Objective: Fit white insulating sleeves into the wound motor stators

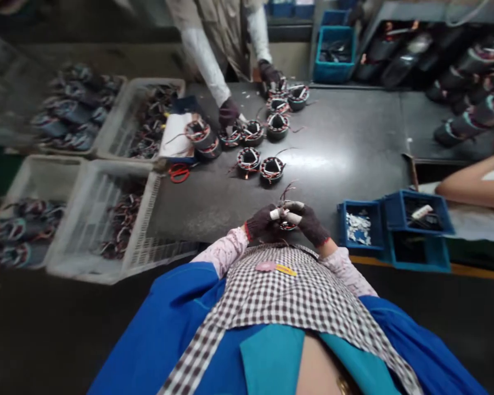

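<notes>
I have left hand (262,222) and right hand (312,226) close together in front of me, both gloved, fingers (293,218) bent inward, pinching. My left forearm (226,249) and right forearm (348,269) slant inward, sleeved nearly to wrists (326,248).

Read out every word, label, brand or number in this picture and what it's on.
No text can be read.
Yellow patch on the checked apron: any marks are too small and blurred.
White tube-like item in the blue bin: any lettering is too blurred.

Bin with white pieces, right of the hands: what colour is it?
Blue. The bin shows best in the head view.
</notes>
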The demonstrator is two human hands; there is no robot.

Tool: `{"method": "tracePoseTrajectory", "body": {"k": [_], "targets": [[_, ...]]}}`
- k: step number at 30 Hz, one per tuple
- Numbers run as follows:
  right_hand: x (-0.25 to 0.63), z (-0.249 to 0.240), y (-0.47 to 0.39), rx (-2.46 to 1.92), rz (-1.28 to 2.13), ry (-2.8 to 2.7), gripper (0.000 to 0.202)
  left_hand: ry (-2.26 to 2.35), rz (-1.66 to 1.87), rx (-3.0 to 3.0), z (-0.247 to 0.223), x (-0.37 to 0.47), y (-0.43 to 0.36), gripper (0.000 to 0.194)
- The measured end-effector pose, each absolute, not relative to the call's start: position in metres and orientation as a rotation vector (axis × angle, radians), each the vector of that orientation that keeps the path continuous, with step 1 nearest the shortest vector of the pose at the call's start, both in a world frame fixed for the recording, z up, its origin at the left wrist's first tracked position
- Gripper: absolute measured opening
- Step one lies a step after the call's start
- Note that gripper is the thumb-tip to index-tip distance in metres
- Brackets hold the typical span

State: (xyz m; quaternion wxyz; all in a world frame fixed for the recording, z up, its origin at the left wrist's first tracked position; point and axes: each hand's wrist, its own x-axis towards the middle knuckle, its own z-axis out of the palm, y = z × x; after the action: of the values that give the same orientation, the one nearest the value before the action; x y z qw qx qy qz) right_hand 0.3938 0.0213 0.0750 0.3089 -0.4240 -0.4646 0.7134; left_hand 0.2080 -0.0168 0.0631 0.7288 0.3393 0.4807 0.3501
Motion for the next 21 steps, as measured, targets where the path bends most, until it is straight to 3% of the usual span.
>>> {"method": "tracePoseTrajectory", "body": {"k": [4,7,11,14,18,21], "targets": [[0.413,0.068,0.022,-1.203,1.740,-1.100,0.043,1.105,0.708,0.914,0.067,0.223,-0.008,0.059],[0.441,0.049,0.028,-1.318,1.496,-0.931,0.046,1.365,0.651,1.283,0.072,0.233,-0.006,0.059],[0.437,0.018,0.044,-1.528,1.348,-0.887,0.043,1.494,-0.076,1.952,0.065,0.262,-0.012,0.074],[0.403,0.006,0.062,-1.579,1.284,-1.006,0.031,1.582,-0.316,2.054,0.054,0.284,-0.017,0.060],[0.365,0.006,0.087,-1.629,1.211,-1.435,0.011,1.564,-0.269,2.046,0.047,0.283,-0.018,0.050],[0.360,0.008,0.092,-1.679,1.234,-1.544,0.007,1.565,-0.259,2.027,0.049,0.271,-0.016,0.050]]}}
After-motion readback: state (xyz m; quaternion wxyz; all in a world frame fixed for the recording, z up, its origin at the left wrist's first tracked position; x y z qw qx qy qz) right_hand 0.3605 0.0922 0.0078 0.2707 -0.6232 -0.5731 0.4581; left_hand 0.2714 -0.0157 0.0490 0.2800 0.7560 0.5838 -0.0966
